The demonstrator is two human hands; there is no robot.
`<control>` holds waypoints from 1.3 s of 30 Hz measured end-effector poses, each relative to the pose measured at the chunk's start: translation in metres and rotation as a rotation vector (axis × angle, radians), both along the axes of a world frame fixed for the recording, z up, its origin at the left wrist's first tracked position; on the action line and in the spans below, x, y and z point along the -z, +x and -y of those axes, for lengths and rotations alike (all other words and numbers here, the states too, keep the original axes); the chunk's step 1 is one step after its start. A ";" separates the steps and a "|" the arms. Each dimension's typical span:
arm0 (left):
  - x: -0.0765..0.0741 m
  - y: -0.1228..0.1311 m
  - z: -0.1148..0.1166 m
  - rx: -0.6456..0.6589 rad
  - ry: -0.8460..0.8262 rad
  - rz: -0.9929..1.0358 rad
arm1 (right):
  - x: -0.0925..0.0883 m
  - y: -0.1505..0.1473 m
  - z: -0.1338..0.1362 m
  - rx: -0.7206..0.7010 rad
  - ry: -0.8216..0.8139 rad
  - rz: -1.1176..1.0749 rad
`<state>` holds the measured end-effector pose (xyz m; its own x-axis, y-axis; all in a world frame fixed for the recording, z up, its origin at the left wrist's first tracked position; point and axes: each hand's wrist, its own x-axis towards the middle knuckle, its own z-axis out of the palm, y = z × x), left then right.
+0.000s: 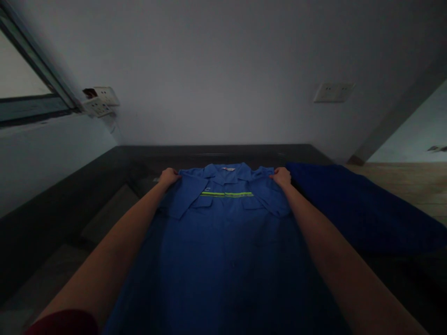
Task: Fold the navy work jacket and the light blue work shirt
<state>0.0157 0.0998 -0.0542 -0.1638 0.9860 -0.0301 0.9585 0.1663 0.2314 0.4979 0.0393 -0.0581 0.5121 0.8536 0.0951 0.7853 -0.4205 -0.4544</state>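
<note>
A blue work shirt [223, 242] with a yellow-green stripe across the chest lies front-up on a dark table [87, 200], collar at the far end. Both my arms reach out along its sides. My left hand [169, 177] is closed on the shirt's left shoulder, where the short sleeve is folded in over the chest. My right hand [281, 177] is closed on the right shoulder, with that sleeve folded in too.
A darker blue garment [352, 209] lies spread to the right of the shirt. The table's far edge meets a white wall with a socket plate [333, 92]. Sockets [99, 101] and a window frame are at the left. Wooden floor shows at the right.
</note>
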 end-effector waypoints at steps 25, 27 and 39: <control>-0.022 0.097 -0.052 0.259 0.025 -0.027 | -0.025 -0.060 -0.053 -0.420 -0.037 0.236; -0.019 0.103 -0.062 0.276 -0.035 -0.020 | -0.019 -0.068 -0.063 -0.437 -0.068 0.245; -0.014 0.112 -0.083 0.368 -0.046 0.014 | -0.012 -0.082 -0.099 -0.403 -0.057 0.225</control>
<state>0.1272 0.1826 -0.0398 0.2025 0.9764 -0.0750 0.9528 -0.1788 0.2452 0.4157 0.1378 -0.0465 0.1109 0.9874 0.1128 0.9676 -0.0813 -0.2392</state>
